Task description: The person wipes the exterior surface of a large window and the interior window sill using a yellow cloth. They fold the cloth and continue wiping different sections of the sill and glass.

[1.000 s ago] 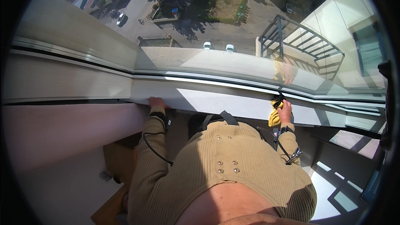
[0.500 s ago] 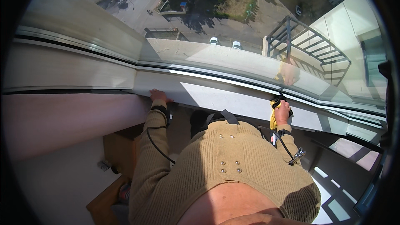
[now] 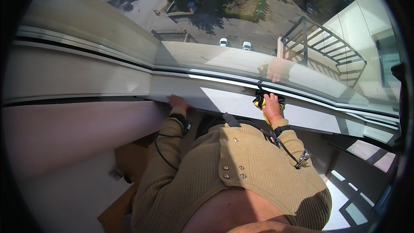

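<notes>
Your right hand is closed around a soft yellow and black bundle on the white window sill, close to the glass, and your left hand rests, thumb spread, at the sill's edge. The bundle is in your grip, but I can't tell how much is done or left. I can't read any writing or labels.

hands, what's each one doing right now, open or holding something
Left hand: open, at the edge of the windowsill.
Right hand: closed on what looks like a black-and-yellow glove.
</notes>
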Motion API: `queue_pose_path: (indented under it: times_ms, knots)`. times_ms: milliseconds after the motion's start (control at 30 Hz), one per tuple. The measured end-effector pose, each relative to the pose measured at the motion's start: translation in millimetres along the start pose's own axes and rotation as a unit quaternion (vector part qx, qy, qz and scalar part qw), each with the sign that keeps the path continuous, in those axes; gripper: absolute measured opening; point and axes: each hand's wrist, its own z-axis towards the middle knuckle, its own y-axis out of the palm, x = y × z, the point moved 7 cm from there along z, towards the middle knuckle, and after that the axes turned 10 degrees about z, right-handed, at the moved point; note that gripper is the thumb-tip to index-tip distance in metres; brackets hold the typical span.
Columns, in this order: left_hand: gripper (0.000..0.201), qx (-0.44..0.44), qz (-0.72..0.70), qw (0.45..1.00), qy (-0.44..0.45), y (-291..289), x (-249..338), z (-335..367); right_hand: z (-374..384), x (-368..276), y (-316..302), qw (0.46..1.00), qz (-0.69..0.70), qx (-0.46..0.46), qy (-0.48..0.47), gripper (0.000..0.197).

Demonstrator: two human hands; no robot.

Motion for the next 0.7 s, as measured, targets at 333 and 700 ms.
queue_pose_path:
  times_ms: [333, 700]
  knots:
    - [0.099, -0.020, -0.014, 0.999, 0.036, -11, 2, -11, 56, -146, 76, 0.967, 0.062, -0.156, -0.191, 0.028]
    - [0.101, -0.056, 0.002, 0.997, 0.043, -16, 4, -13, 54, -135, 60, 0.976, 0.111, -0.126, -0.138, 0.042]
